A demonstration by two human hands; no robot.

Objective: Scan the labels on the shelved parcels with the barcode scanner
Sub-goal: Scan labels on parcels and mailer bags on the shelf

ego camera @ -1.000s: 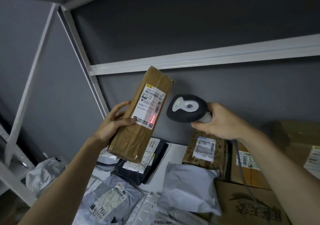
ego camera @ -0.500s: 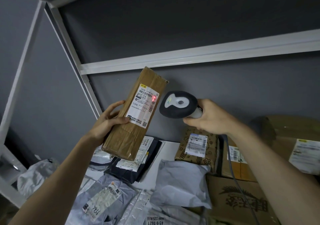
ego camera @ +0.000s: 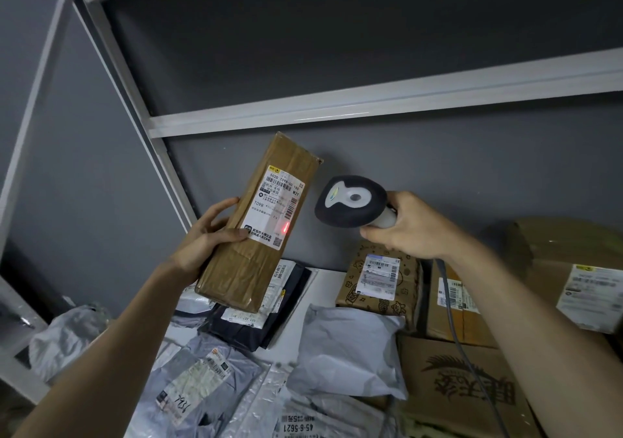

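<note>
While the left hand (ego camera: pixel 205 238) grips the brown parcel (ego camera: pixel 256 225) raised above the shelf's left end, long axis tilted up-right, the right hand (ego camera: pixel 409 226) wraps the scanner (ego camera: pixel 350 205) just right of it, red spot low on the label (ego camera: pixel 274 211), barcodes higher up.

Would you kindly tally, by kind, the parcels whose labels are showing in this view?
Cardboard boxes: 4 (held box, patterned box, plain box beside it, right-edge box)
Grey bags: 2 (handwritten-label bag, bottom bag)
Dark bags: 1 (dark bag)
Total: 7; others may hide in the pile.
</note>
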